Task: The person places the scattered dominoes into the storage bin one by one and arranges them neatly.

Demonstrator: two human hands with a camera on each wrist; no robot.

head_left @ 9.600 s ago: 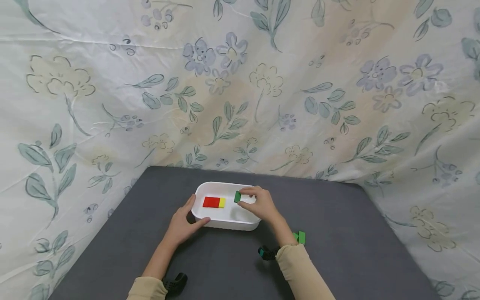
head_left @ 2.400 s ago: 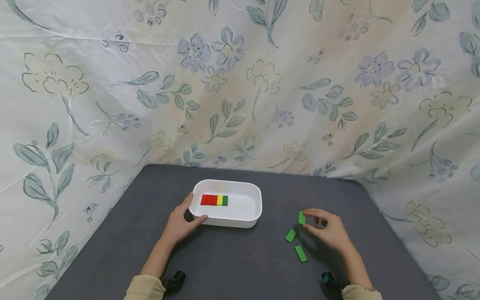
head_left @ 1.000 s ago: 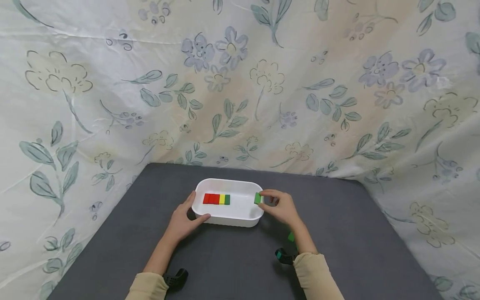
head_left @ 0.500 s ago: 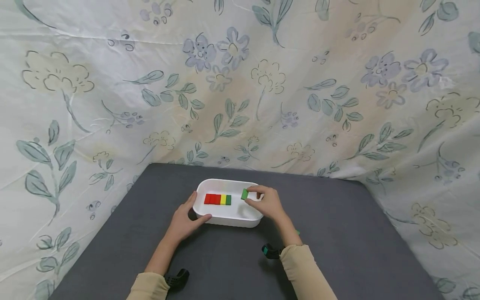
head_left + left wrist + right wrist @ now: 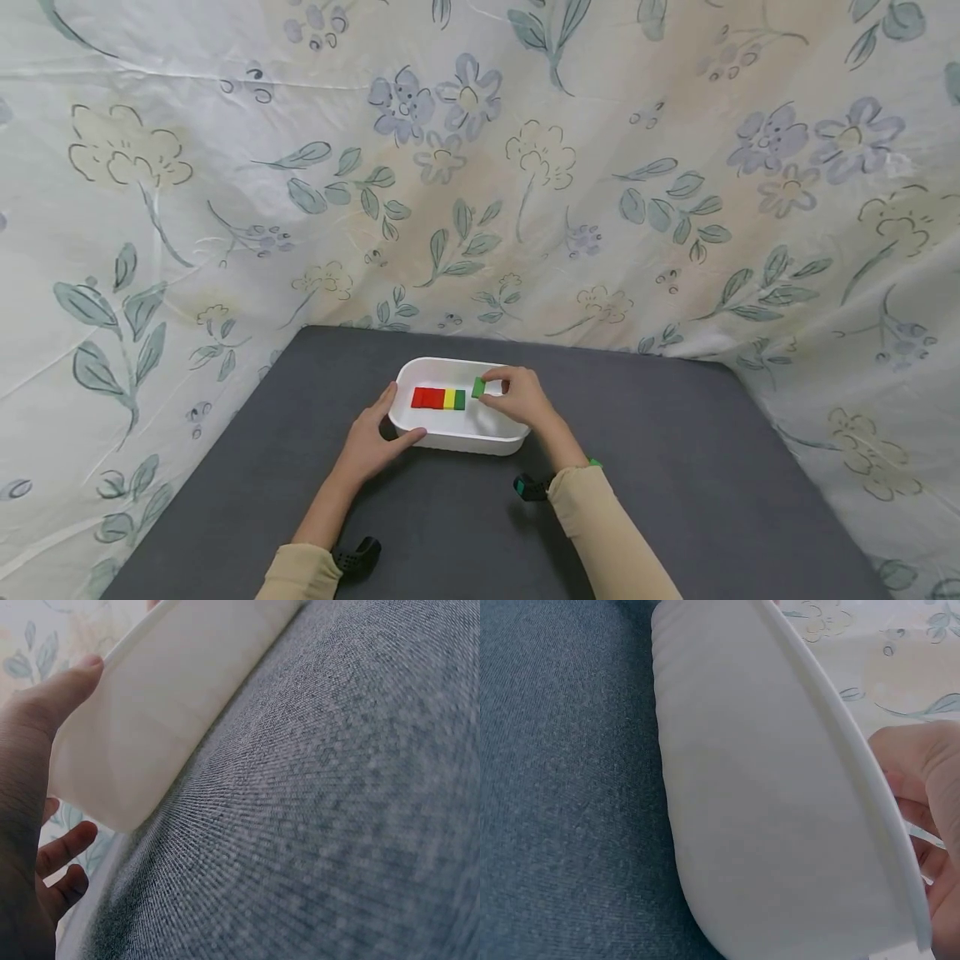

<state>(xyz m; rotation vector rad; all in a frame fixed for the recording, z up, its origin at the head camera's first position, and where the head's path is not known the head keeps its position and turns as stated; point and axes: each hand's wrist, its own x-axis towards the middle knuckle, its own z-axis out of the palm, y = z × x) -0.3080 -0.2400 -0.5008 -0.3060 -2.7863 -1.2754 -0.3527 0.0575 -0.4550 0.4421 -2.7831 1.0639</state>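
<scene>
A white plastic tub [image 5: 468,443] stands on the table, its left corner held by my left hand [image 5: 367,442], thumb along the near rim and fingers at the left end. Inside it a row runs from red blocks [image 5: 427,398] through a yellow block [image 5: 449,399] to a dark green block [image 5: 460,400]. Just right of that row, over the tub's floor, my right hand [image 5: 521,397] pinches a light green block [image 5: 478,387] between thumb and fingertips. The right wrist view shows the tub's outer wall [image 5: 765,780], which hides the blocks.
Behind the right forearm a bit of another green block [image 5: 595,462] shows on the dark grey table [image 5: 450,525]. A floral curtain [image 5: 480,167] hangs along the table's far edge. Black bands [image 5: 357,557] sit at both wrists.
The dark green block went from my right hand into the row. Later that hand took a light green block from the table at right and brought it left over the tub, towards the row.
</scene>
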